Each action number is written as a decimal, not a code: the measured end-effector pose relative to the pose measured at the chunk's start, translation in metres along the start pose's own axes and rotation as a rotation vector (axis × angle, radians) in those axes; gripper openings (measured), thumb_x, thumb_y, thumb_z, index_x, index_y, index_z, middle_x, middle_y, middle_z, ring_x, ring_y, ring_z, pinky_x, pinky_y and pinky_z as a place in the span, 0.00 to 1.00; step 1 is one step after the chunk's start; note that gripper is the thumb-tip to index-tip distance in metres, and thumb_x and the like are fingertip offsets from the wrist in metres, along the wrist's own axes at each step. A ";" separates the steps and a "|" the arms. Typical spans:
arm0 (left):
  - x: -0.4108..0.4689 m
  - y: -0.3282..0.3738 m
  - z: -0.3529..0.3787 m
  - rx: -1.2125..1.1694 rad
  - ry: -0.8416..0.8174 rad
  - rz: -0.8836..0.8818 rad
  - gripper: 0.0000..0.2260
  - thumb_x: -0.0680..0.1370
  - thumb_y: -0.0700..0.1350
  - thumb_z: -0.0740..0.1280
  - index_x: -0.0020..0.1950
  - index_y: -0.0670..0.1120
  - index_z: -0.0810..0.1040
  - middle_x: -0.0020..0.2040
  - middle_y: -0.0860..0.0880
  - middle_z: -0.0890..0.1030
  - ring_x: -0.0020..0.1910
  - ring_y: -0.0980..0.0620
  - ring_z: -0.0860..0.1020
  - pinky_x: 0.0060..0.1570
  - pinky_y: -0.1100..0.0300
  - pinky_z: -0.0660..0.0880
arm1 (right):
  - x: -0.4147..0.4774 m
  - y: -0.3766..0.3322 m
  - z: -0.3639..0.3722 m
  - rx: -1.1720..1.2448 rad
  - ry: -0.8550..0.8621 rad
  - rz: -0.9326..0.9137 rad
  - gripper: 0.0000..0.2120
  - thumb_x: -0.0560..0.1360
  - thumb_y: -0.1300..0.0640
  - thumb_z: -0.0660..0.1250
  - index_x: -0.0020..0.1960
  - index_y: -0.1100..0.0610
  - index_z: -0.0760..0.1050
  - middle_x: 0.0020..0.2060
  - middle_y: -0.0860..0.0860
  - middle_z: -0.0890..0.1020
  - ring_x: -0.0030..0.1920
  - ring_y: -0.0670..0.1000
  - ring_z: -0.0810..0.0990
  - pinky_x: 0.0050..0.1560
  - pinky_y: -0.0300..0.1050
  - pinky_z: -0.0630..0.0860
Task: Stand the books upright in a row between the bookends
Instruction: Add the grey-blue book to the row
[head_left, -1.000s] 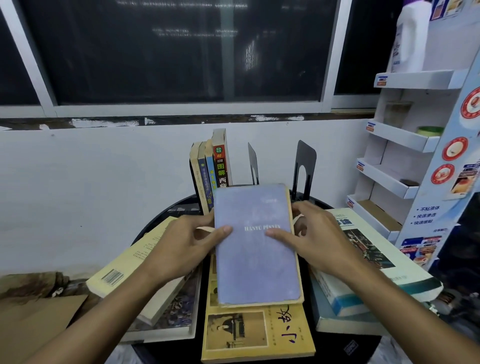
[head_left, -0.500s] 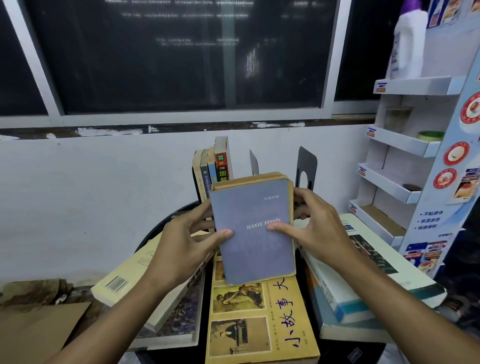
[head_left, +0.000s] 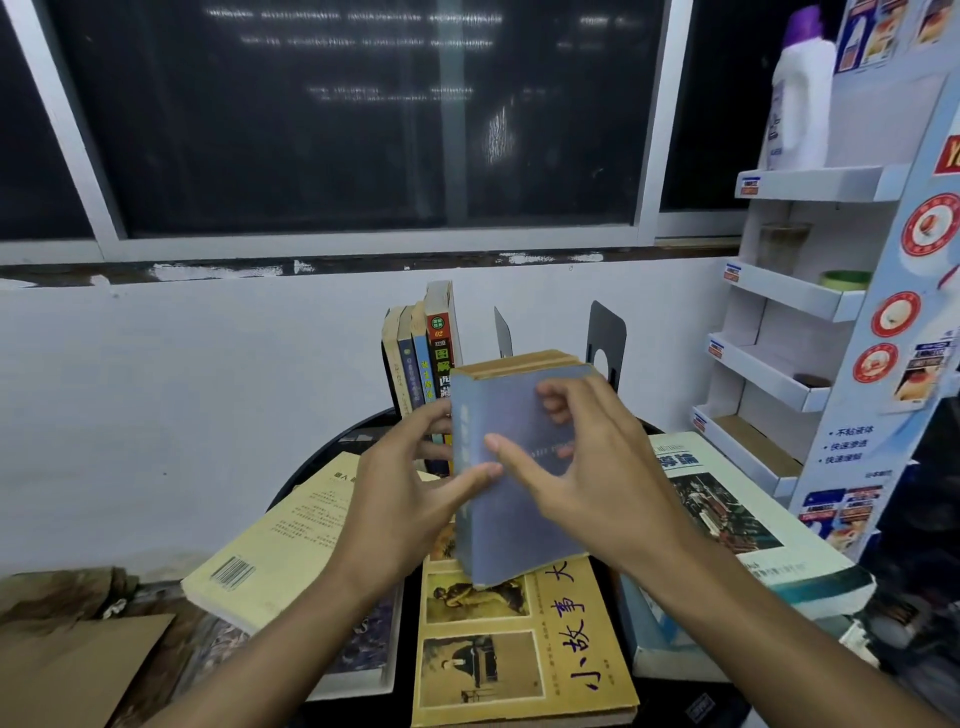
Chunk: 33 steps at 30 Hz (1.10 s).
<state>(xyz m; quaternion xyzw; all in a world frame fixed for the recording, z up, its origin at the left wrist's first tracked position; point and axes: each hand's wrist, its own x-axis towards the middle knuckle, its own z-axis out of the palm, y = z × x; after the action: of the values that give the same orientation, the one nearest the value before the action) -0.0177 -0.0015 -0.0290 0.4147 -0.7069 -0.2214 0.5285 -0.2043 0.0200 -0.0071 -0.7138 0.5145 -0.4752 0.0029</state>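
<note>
Both hands hold a thick blue-grey book (head_left: 506, 499) tilted up above the small black round table (head_left: 332, 441). My left hand (head_left: 410, 493) grips its spine side, thumb on the cover. My right hand (head_left: 587, 467) holds its right edge, thumb and fingers curled round it. Behind stand several books upright (head_left: 421, 353) in a row. To their right rise two black metal bookends, a thin one (head_left: 503, 332) and a wider one (head_left: 605, 338). Flat on the table lie a yellow picture book (head_left: 524, 649), a cream book (head_left: 291, 540) at left and a large white book (head_left: 727, 509) at right.
A white cardboard display rack (head_left: 810, 291) stands at the right, with a white bottle (head_left: 800, 88) on its top shelf. A white wall and dark window are right behind the table. Brown cardboard (head_left: 67, 670) lies at the lower left.
The blue-grey book has been lifted off the yellow picture book and tipped up towards standing. My right hand has shifted over its cover and right edge.
</note>
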 end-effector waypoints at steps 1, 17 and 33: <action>-0.001 0.004 0.003 -0.007 -0.004 0.019 0.26 0.71 0.46 0.78 0.67 0.57 0.77 0.55 0.62 0.83 0.48 0.61 0.82 0.42 0.66 0.81 | 0.001 -0.004 -0.002 -0.024 0.001 0.018 0.36 0.69 0.28 0.64 0.65 0.53 0.72 0.57 0.45 0.74 0.58 0.45 0.75 0.55 0.47 0.79; -0.028 0.015 0.068 -0.096 -0.213 0.028 0.31 0.69 0.55 0.79 0.71 0.53 0.76 0.69 0.62 0.76 0.67 0.71 0.70 0.62 0.55 0.78 | -0.004 -0.005 -0.055 -0.302 -0.025 0.269 0.28 0.71 0.30 0.68 0.55 0.53 0.73 0.49 0.49 0.76 0.47 0.49 0.76 0.41 0.41 0.70; -0.035 0.023 0.085 -0.083 -0.147 0.036 0.37 0.69 0.64 0.74 0.74 0.50 0.72 0.72 0.61 0.72 0.70 0.71 0.67 0.62 0.52 0.78 | -0.005 -0.002 -0.067 -0.440 0.016 0.313 0.22 0.74 0.36 0.66 0.42 0.55 0.69 0.32 0.48 0.72 0.32 0.51 0.72 0.26 0.37 0.59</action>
<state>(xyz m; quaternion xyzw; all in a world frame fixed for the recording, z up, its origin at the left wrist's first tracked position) -0.1016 0.0296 -0.0603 0.3624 -0.7411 -0.2710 0.4959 -0.2487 0.0572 0.0277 -0.6055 0.7094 -0.3511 -0.0830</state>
